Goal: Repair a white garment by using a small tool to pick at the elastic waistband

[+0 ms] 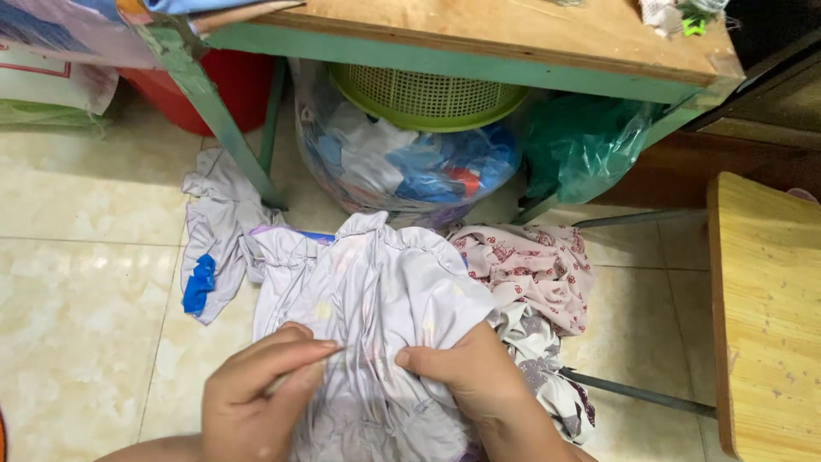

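Note:
A pale lilac garment (376, 282) lies bunched in front of me over the tiled floor. My left hand (256, 393) pinches a fold of it between thumb and fingers at the lower middle. My right hand (475, 376) grips the same cloth just to the right, its thumb pressed on the fabric. The two hands are a few centimetres apart on one gathered seam.
A pink patterned cloth (534, 265) and a grey-white printed cloth (539, 359) lie at the right. A blue scrap (198, 282) lies at the left. A clear bag of fabric scraps (402, 171), a green basket (428, 94), a green bag (581, 145) sit under a wooden table (513, 34). A wooden stool (765, 316) stands at the right.

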